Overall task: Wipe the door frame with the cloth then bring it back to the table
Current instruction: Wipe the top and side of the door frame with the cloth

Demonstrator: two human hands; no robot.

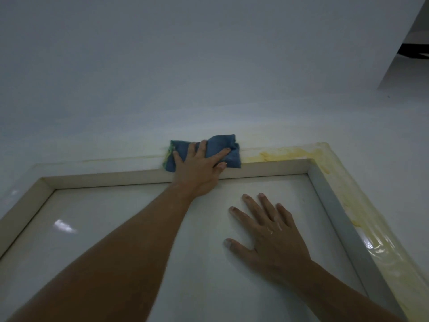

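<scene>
A folded blue cloth [222,145] lies pressed against the top bar of the white door frame [104,176], a little right of its middle. My left hand [199,168] is spread flat over the cloth and holds it to the frame, arm stretched upward. My right hand [267,231] rests flat on the white door panel [120,228] below, fingers apart, holding nothing. Yellow staining [285,153] covers the frame's top bar to the right of the cloth and runs down the right side of the frame.
A white wall [185,66] rises above the frame. At the upper right a dark opening [415,52] shows past a wall edge. The grey inner edge [343,219] of the frame runs down the right side.
</scene>
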